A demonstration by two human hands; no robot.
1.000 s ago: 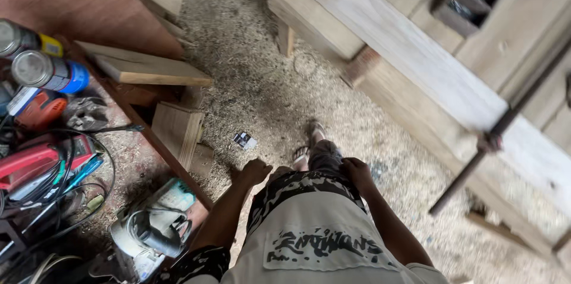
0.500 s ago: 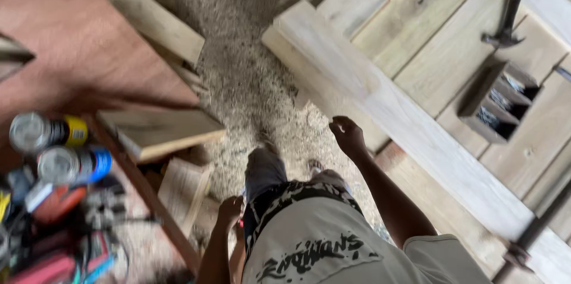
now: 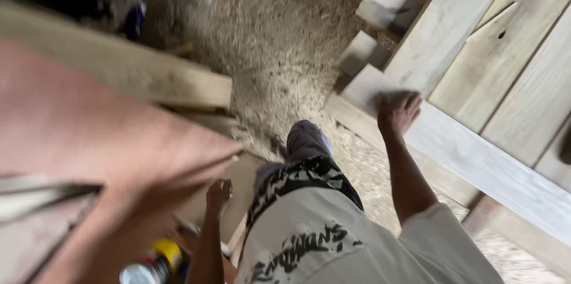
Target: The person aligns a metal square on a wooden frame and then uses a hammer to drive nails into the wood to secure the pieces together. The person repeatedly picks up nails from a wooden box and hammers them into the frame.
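A: Right hand (image 3: 399, 111) has gone forward since half a second back, from hanging in the air to lying on the long pale plank (image 3: 476, 153). View has swung too: cans that sat at 9 o'clock are now down at 7

B: Grip?

A: Palm down, fingers spread flat on the wood, nothing clasped. Resting, not holding

B: Plank's axis?

A: Runs from about 10 o'clock near the hand down to 4 o'clock at the frame edge. Hand sits at its upper end, forearm coming in from 6

B: Left hand (image 3: 218, 193)?

A: Low at 7 o'clock, fingers curled loosely, just beside the edge of the reddish board (image 3: 89, 141). Cannot tell whether it touches. Blurred. Yellow-topped can (image 3: 156, 261) below it

B: Nearer hand to the plank?

A: Right, already on it. Left is well apart, other side of the raised knee (image 3: 306, 141). Sawdust floor (image 3: 279, 40) between
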